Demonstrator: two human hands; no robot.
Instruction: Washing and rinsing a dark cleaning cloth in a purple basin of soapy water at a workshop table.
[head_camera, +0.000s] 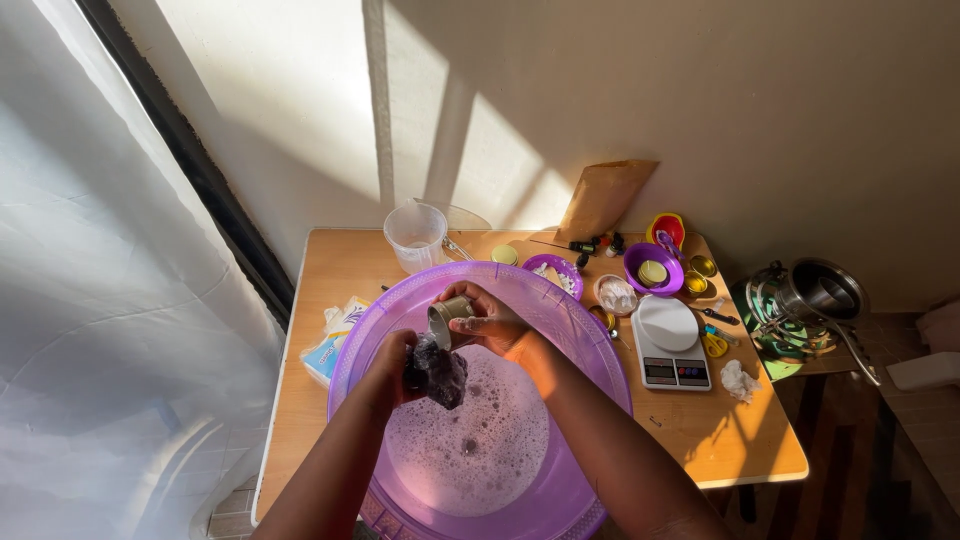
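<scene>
Two hands meet over a large purple basin (590, 350) that stands on a wooden table (340, 260) and holds foamy water (480, 440). In the head view, the left hand (398, 360) is closed around a dark wet cloth (438, 374), which hangs just above the foam. The right hand (492, 320) has its fingers wrapped around a small metal tin (449, 315), tilted on its side with its open mouth turned toward the cloth; tin and cloth touch or nearly touch, and which one cannot be told.

Behind the basin stands a clear measuring jug (415, 235). To the right lie a white kitchen scale (670, 345), a small purple bowl (653, 268) with a tin inside, a red bowl (667, 228), scissors with yellow handles (714, 342) and a crumpled tissue (740, 380). A brown paper bag (605, 197) leans against the wall. At the basin's left edge rests a soft white and blue packet (335, 340). Beside the table, a steel pot (825, 290) sits on a low stand, and a white curtain (100, 300) hangs at the far left.
</scene>
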